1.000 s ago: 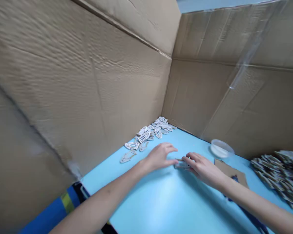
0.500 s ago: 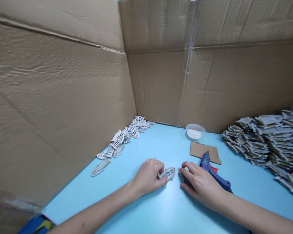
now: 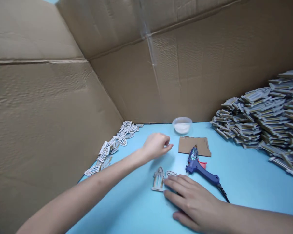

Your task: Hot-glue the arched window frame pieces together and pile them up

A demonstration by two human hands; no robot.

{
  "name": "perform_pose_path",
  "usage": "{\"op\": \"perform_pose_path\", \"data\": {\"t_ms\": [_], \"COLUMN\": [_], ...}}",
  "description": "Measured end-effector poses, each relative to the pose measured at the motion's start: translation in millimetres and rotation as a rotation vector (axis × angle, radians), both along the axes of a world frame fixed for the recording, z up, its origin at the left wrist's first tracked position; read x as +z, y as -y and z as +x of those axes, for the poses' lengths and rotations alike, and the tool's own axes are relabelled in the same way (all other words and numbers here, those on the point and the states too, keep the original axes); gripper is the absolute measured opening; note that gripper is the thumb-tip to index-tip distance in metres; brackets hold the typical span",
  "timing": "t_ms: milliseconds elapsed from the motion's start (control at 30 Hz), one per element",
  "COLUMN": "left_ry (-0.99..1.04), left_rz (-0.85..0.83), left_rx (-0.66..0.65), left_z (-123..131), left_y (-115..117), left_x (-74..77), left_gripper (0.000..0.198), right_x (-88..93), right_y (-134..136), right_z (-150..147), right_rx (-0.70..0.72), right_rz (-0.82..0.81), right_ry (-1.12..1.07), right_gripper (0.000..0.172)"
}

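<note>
Grey, one arched piece (image 3: 171,174) at lower centre is mostly hidden by the right hand (image 3: 194,200), fingers slightly spread. Beside it, another arch (image 3: 158,178) points up-frame, long axis near vertical. The left hand (image 3: 157,146) curls mid-frame; whether it pinches anything, I cannot tell. Right of centre, a blue glue gun (image 3: 201,169) overlaps cardboard (image 3: 186,146); the frame's right edge crops a pile (image 3: 271,120).

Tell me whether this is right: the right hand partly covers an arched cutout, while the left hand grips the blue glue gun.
The grip is wrong: the head view shows the blue glue gun lying on the table, apart from the left hand. The right hand does partly cover an arched cutout.
</note>
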State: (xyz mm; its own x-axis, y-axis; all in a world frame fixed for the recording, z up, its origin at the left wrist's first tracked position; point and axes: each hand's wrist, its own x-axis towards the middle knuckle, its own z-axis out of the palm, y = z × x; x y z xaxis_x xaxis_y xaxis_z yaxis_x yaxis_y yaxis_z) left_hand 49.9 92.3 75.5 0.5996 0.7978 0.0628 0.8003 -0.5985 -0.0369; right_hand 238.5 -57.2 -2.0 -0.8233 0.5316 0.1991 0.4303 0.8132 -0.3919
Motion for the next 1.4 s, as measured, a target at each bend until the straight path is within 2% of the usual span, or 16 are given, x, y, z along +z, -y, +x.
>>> {"op": "perform_pose_path", "data": {"t_ms": [100,200,300,400,467,533,733,1067,1400], "left_ry": [-0.101,-0.181,-0.255,-0.320,-0.346,-0.358,-0.346,-0.298,-0.239], "left_rz": [0.090,0.116,0.085,0.036,0.019,0.017,0.046,0.076,0.049], "left_rx": [-0.083,-0.147,-0.199,-0.230,-0.231,-0.221,-0.227,-0.109,-0.051], "left_z": [40.8,74.4,98.2,114.5,122.1,127.1,131.1,125.2,115.9], "left_y": [-45.1,-87.0,-119.8,-138.8,-144.1,-145.8,-147.4,-161.1,-163.8], "left_x": [17.0,26.9,28.0,20.9,13.2,4.5,-15.6,-14.6,-23.9], "left_gripper": [0.026,0.025,0.025,0.020,0.019,0.026,0.031,0.032,0.034], "right_x": [8.3,10.0,4.2,-3.0,-6.4,-8.5,-13.0,-18.5,-14.9], "right_y": [-2.3,-2.4,-2.0,-2.6,-3.3,-3.9,-4.3,-2.4,-1.0], "right_z": [7.1,11.6,12.2,11.1,10.5,10.0,9.0,9.5,9.3], "right_rx": [0.044,0.082,0.089,0.091,0.095,0.095,0.091,0.084,0.075], "right_rz": [-0.055,-0.056,-0.006,0.051,0.087,0.112,0.121,0.100,0.101], "right_ry": [0.021,0.031,-0.024,-0.078,-0.080,-0.074,-0.097,-0.131,-0.106], "right_gripper": [0.057,0.059,0.055,0.051,0.050,0.049,0.047,0.045,0.042]}}
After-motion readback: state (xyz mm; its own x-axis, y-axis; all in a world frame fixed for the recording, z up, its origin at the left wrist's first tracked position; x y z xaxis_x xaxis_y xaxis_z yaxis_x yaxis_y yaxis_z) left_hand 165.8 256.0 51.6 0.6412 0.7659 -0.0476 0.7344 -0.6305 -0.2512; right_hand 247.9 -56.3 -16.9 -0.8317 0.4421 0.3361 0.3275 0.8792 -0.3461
